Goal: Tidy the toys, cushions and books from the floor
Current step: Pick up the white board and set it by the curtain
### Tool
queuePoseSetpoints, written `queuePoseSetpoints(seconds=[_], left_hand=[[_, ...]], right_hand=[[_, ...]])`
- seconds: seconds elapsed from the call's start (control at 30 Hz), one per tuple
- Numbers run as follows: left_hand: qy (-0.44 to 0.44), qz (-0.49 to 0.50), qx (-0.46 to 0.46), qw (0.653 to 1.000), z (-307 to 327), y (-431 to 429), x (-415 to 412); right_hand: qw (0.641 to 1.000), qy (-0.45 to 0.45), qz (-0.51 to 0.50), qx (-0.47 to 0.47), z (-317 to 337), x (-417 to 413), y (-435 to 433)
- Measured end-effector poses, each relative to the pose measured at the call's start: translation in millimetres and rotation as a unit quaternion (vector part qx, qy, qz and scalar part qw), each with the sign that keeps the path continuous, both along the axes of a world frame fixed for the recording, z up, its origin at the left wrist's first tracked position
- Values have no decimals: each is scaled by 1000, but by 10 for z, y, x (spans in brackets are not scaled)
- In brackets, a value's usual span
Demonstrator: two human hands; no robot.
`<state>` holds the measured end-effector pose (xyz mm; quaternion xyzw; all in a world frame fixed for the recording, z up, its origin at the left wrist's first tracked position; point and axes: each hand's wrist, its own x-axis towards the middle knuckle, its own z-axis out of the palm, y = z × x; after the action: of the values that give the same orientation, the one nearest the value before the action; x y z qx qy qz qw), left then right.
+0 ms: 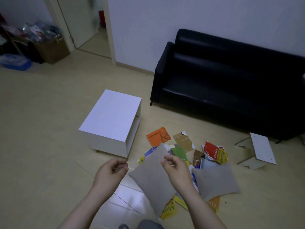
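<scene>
Head view, looking down at my two bare hands over a pile on the pale wood floor (pixel 41 113). My left hand (pixel 110 171) hangs above bare floor with its fingers (pixel 121 168) curled loosely inward, nothing between them. My right hand (pixel 175 167) is raised over the near grey cushion (pixel 148 179), fingers half curled, thumb and forefinger close together; I cannot tell whether they pinch anything, and they do not seem to grip the cushion.

That cushion lies tilted, one corner pointing up toward the worktop, its lower edge over a yellow book (pixel 168 210). A second grey cushion (pixel 216 180) lies just to its right, apart from it by my forearm, with an orange cover (pixel 214 204) peeking out below it.

Beyond the cushions the books are scattered flat: an orange book (pixel 158 136) nearest the worktop, a tan book (pixel 183 141) with a torn-looking corner beside it, a green book (pixel 179 153) just past my right fingertips, and a red book (pixel 211 150) touching another yellow cover (pixel 222 157) further right. A blue-and-yellow cover (pixel 149 153) shows at the near cushion's upper left edge.

A low white worktop (pixel 110 114) stands left of the pile. A black sofa (pixel 222 80) sits against the wall behind, and a white board piece (pixel 262 147) lies on the floor at its right end.
</scene>
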<state>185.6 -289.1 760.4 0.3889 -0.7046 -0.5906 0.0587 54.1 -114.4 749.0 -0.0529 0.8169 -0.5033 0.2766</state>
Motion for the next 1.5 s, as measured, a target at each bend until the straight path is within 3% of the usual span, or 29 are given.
queuePoseSetpoints(seconds=[0.77,1.17,1.5], left_hand=[[-56,-27,-17,998,-89,-3005,-1438],[-93,-116,-29,988,-399,-4430,-2047],[-157,-205,-71,964,-953,-5449,-2480]], right_hand=[[998,-3,-66,2,-416,-1579,-2771],[989,-41,-120,76,-704,-1759,-3666],[981,-48,-101,159,-971,-2057,-4311]])
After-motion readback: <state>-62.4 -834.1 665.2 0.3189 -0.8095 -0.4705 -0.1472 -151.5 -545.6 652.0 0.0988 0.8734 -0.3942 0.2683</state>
